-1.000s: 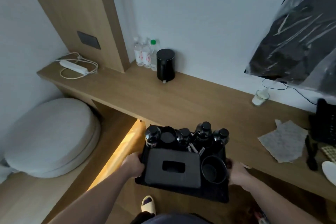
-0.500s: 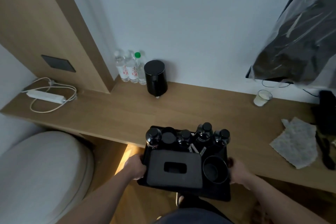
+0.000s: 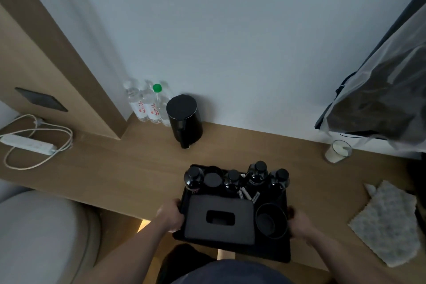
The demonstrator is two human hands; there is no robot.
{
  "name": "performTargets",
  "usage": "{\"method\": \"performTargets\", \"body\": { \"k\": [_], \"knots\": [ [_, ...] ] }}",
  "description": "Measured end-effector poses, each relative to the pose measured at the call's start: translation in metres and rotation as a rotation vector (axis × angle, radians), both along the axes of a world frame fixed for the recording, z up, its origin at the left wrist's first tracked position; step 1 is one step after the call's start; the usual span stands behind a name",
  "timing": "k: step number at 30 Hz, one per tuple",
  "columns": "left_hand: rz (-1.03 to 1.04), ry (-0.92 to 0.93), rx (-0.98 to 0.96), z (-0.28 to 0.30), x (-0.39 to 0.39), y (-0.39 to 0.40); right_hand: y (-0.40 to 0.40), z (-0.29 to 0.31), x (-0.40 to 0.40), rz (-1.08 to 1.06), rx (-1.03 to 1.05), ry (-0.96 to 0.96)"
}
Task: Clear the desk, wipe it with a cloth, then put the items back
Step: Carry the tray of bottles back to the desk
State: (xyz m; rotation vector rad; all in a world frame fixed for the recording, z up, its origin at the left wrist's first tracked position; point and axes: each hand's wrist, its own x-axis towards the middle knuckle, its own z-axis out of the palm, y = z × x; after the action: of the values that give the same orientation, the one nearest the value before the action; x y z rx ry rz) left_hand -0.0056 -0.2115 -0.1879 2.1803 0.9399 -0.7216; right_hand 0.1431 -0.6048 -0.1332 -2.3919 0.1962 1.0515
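I carry a black tray (image 3: 265,252) over the front edge of the wooden desk (image 3: 143,168). My left hand (image 3: 170,215) grips its left rim and my right hand (image 3: 298,225) grips its right rim. On the tray stand several dark bottles (image 3: 257,173), a black tissue box (image 3: 220,219) and a black cup (image 3: 270,220). A grey cloth (image 3: 389,221) lies flat on the desk to the right of the tray.
A black kettle (image 3: 184,117) and three water bottles (image 3: 147,104) stand by the wall. A white power strip (image 3: 27,144) with its cable lies far left. A glass (image 3: 337,151) sits at the back right under a plastic-covered dark object (image 3: 378,99). A pale round seat (image 3: 39,235) sits below left.
The view has tilted up and shifted right, and the tray has moved forward so its far end now reaches over the desk's front edge. Both hands keep their hold.
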Motion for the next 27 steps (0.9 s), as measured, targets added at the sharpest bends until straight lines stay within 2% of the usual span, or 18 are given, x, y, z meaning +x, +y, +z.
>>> {"method": "performTargets", "body": {
  "k": [4,6,10,18,23,27],
  "knots": [
    [0.007,0.025,-0.016,-0.013,0.026,0.004,0.001,-0.006,0.019,0.012,-0.033,-0.021],
    [0.004,0.026,-0.013,0.008,0.033,-0.005,0.003,-0.006,0.022,0.022,-0.054,-0.026],
    [-0.029,0.054,-0.006,0.016,0.049,-0.008,0.001,-0.013,0.032,0.01,-0.078,0.001],
    [-0.069,0.124,-0.009,-0.003,0.074,0.004,0.009,-0.019,0.049,0.036,-0.123,-0.012],
    [-0.187,0.136,0.07,0.027,0.098,0.0,0.018,-0.023,0.059,0.037,-0.186,-0.024],
    [-0.253,0.127,0.13,0.026,0.12,0.008,0.024,-0.024,0.071,0.001,-0.178,-0.065]
  ]
}}
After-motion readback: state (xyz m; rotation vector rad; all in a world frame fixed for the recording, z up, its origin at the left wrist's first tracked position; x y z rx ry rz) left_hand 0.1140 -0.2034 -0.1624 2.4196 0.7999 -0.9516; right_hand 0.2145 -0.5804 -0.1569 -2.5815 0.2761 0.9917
